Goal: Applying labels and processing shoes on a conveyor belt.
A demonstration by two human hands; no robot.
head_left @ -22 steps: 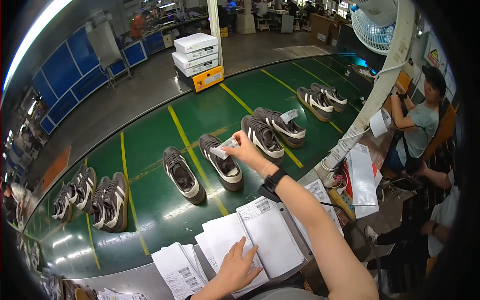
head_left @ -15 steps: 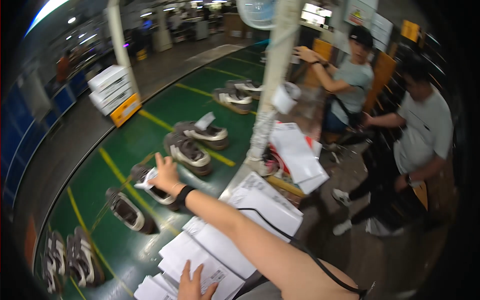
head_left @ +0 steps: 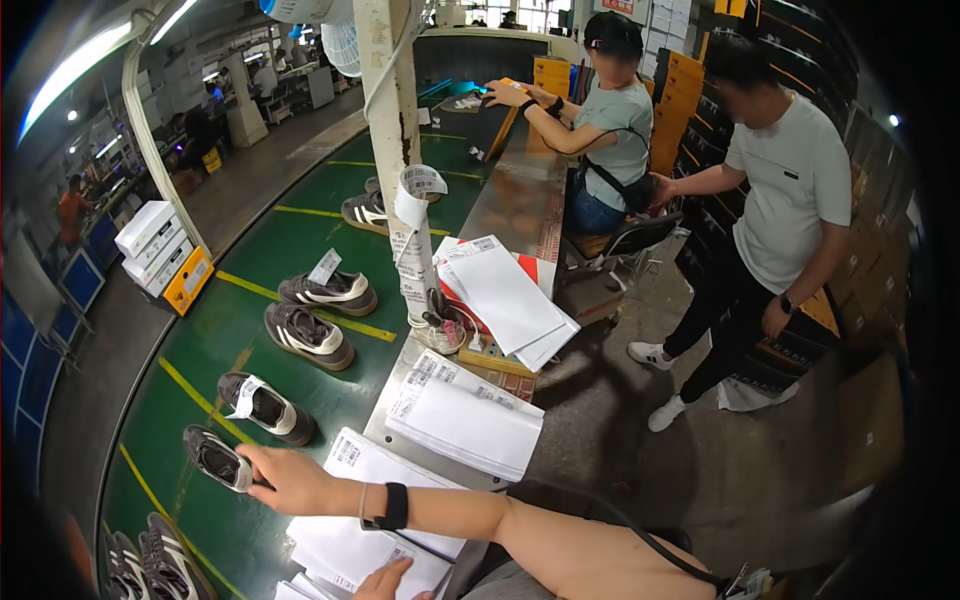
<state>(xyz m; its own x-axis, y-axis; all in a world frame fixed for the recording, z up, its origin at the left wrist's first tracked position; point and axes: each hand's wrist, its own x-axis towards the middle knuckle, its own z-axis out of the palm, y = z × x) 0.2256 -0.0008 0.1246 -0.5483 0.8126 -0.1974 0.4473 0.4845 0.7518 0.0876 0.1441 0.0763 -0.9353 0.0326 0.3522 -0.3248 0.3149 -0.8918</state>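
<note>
Currently, in the head view, I see the right hand [head_left: 295, 480] below and to the left of the post [head_left: 392, 150], pinching the heel of a dark shoe [head_left: 212, 455] between fingers and thumb. That shoe sits on the green belt [head_left: 210, 340], its toe pointing away from the hand. A black band [head_left: 395, 506] circles the wrist.

I make out the left hand [head_left: 382, 582] well below the post, partly cut off by the lower edge; the fingers I can see are a little apart and lie on white sheets [head_left: 325, 545].

Just beyond the pinched shoe, nearer the post, its neighbour [head_left: 290, 420] carries a white label [head_left: 247, 398] across the opening. Nearer again on the post's left I see a pair [head_left: 312, 335], with an upright label [head_left: 325, 267] on the farther shoe. Another pair [head_left: 365, 212] is partly hidden by the post, and more shoes [head_left: 165, 560] stand far down to its left.

Below the post, a stack of sheets [head_left: 465, 420] covers much of the metal worktop [head_left: 402, 441]. A label roll [head_left: 412, 198] hangs on the post itself. Right of the post I see more papers [head_left: 505, 300], a seated person [head_left: 610, 130] in a cap and a standing person [head_left: 790, 160].
</note>
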